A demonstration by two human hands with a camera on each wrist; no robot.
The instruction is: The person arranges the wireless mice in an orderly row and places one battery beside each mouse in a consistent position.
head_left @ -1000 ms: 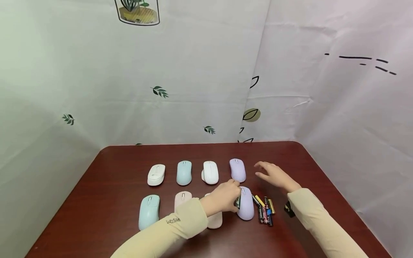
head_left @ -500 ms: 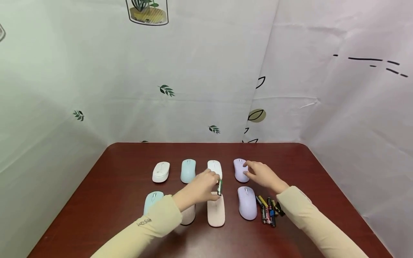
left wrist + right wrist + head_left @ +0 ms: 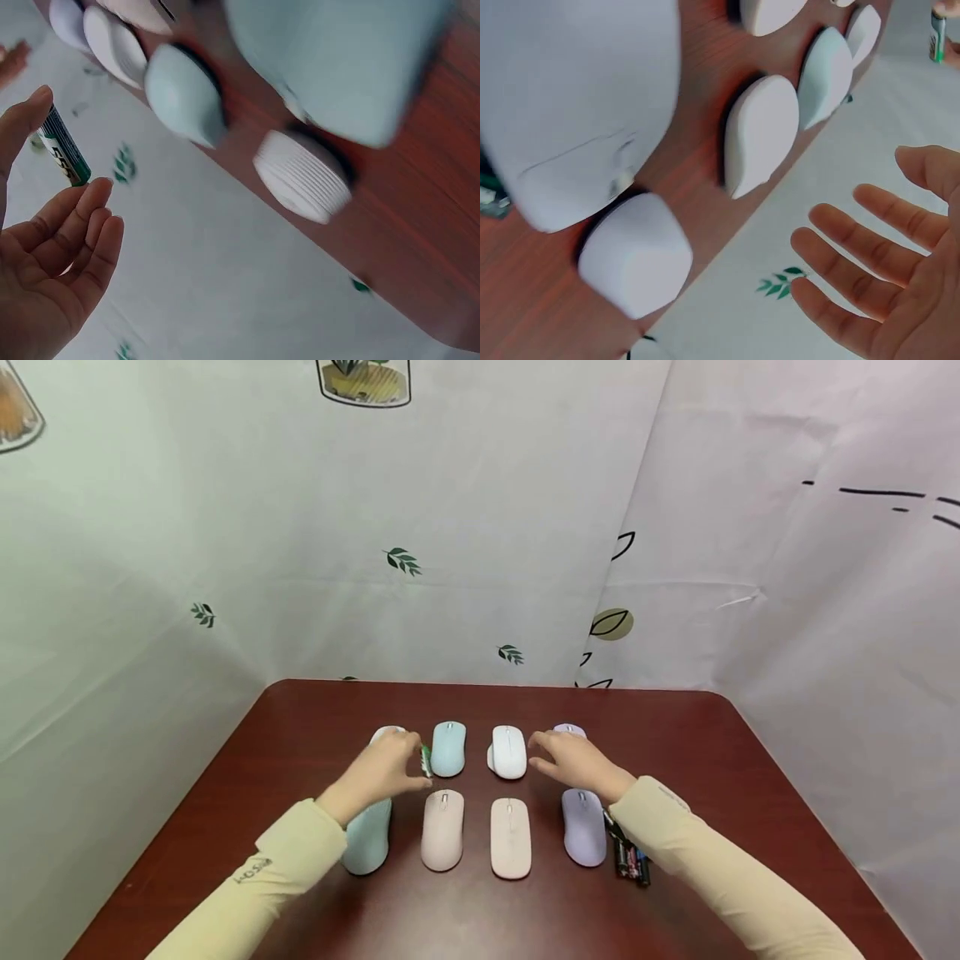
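Observation:
My left hand pinches a green battery lengthwise between thumb and fingertips, above the table's left part. Beneath and beside it are a white mouse, mostly covered by the hand, and a light blue mouse. Below the wrist sits a larger light blue mouse. My right hand hovers with fingers spread and nothing in it, between a white mouse and a purple mouse that it partly hides. A white piece shows at the white mouse's left side.
In the front row lie a pink mouse, a beige mouse and a purple mouse. Several loose batteries lie right of it, partly under the right sleeve. The dark red table meets a white patterned cloth behind.
My left hand has carried the battery leftward from beside the front purple mouse to the left end of the back row. My right hand has also moved left. The head view has shifted slightly.

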